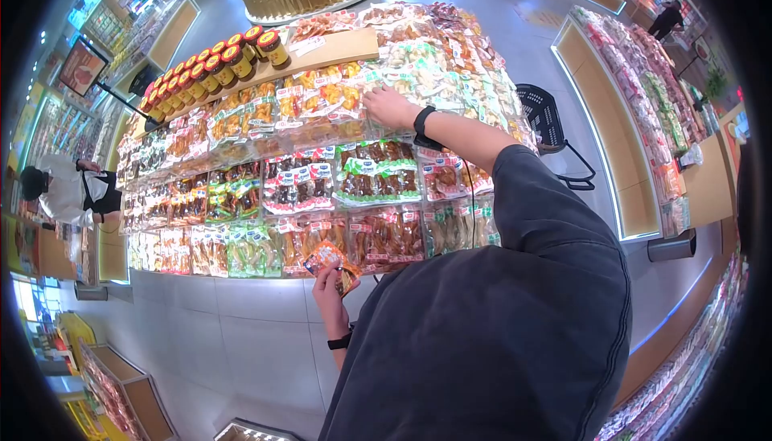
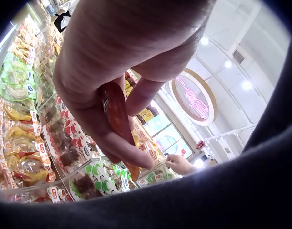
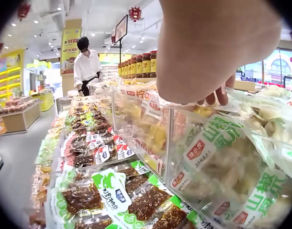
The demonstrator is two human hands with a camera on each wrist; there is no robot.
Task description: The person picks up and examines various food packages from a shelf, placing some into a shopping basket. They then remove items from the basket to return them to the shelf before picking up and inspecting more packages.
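Note:
My left hand (image 1: pixel 328 295) holds a small orange snack packet (image 1: pixel 331 264) at the front edge of the display. In the left wrist view the packet (image 2: pixel 118 119) is seen edge-on, pinched between thumb and fingers. My right hand (image 1: pixel 391 108) reaches over the upper tier, fingers loosely bent down where orange-labelled packs (image 1: pixel 320 97) meet green-and-white packs (image 1: pixel 418 67). In the right wrist view its fingertips (image 3: pixel 223 97) show beneath the palm, close above the clear bin wall (image 3: pixel 169 131); the palm hides most of the fingers.
Dark meat packs with green edging (image 1: pixel 378 172) fill the lower tier. Brown jars (image 1: pixel 233 63) stand in rows on a wooden board (image 1: pixel 338 51). A black shopping basket (image 1: pixel 540 117) sits right of the display. A person in a white shirt (image 3: pixel 86 67) stands beyond its left end.

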